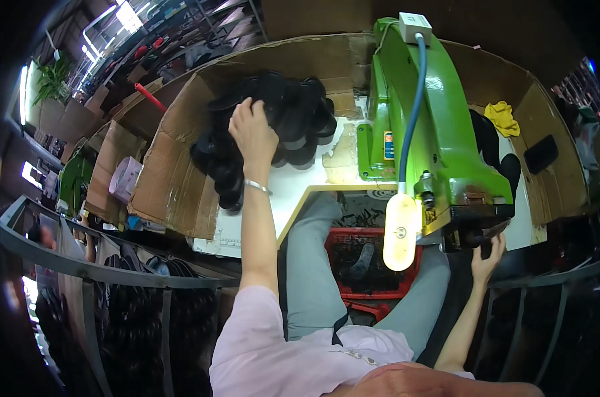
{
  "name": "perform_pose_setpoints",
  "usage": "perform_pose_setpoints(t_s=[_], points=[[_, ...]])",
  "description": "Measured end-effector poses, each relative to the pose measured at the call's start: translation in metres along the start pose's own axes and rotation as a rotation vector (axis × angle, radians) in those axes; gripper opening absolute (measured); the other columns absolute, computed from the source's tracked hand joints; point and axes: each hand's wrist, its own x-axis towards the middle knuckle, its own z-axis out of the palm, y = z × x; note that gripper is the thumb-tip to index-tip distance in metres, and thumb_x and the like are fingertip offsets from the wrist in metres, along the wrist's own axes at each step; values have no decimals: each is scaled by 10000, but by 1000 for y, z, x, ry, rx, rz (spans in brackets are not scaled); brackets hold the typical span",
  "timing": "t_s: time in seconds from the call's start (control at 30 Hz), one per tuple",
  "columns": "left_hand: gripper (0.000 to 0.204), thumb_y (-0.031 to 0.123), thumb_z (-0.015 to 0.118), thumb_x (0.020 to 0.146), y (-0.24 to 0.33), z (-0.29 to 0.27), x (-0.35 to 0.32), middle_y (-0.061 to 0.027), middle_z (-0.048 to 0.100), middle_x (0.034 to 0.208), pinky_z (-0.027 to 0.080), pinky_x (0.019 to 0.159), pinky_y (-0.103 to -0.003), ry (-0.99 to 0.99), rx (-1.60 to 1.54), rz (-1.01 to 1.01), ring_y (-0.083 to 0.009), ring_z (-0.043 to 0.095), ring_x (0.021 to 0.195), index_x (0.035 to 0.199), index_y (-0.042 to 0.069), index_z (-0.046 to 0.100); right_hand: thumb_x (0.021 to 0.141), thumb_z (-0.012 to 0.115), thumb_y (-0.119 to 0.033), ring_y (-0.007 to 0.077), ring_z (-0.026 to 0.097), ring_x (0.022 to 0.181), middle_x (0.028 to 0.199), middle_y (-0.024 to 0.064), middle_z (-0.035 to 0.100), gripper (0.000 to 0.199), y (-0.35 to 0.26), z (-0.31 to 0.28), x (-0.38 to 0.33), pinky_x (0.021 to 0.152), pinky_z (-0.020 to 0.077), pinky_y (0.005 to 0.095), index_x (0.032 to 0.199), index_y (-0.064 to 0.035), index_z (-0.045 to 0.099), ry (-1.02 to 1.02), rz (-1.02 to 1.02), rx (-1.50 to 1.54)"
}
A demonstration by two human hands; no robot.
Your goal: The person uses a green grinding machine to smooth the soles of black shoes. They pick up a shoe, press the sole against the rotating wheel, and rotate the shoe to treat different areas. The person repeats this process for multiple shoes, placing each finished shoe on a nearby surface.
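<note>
My left hand reaches over a heap of black, rounded, cup-like pieces on the white tabletop. Its fingers are bent and a little apart at the heap; I see no piece lifted in them. A bracelet circles that wrist. On the right, my right hand is just below the black head of a green machine. Thumb and fingers curve apart there, with darkness between them. A glowing lamp on a blue flexible neck hangs left of the machine head.
Cardboard walls surround the tabletop. Between my knees a red crate holds dark scraps. A yellow cloth and black pieces lie right of the machine. Metal rails bend around both sides, with black goods behind the left one.
</note>
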Motion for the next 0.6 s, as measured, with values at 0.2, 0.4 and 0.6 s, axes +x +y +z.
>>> perform_pose_setpoints(t_s=[0.2, 0.4, 0.6], points=[[395, 15, 770, 644, -7, -20, -5, -107, 496, 1350, 361, 1034, -436, 192, -356, 74, -319, 446, 1240, 1020, 72, 664, 772, 718, -58, 244, 560, 1097, 1258, 141, 544, 383, -27, 36, -71, 836, 483, 313, 1132, 2, 603, -61, 240, 418], [365, 38, 815, 691, -14, -37, -53, -157, 511, 1366, 426, 998, -385, 332, -747, -160, -311, 510, 1210, 998, 28, 618, 760, 743, -17, 213, 608, 1021, 1233, 127, 539, 385, -72, 73, -117, 778, 531, 291, 1117, 17, 604, -263, 432, 749], [336, 63, 815, 740, -3, -50, -31, -125, 628, 1206, 474, 906, -307, 320, -717, -9, -228, 606, 1030, 991, -31, 612, 760, 723, 18, 186, 608, 1020, 1208, 118, 542, 339, -121, 91, -112, 762, 521, 264, 1082, 9, 619, -451, 315, 804]])
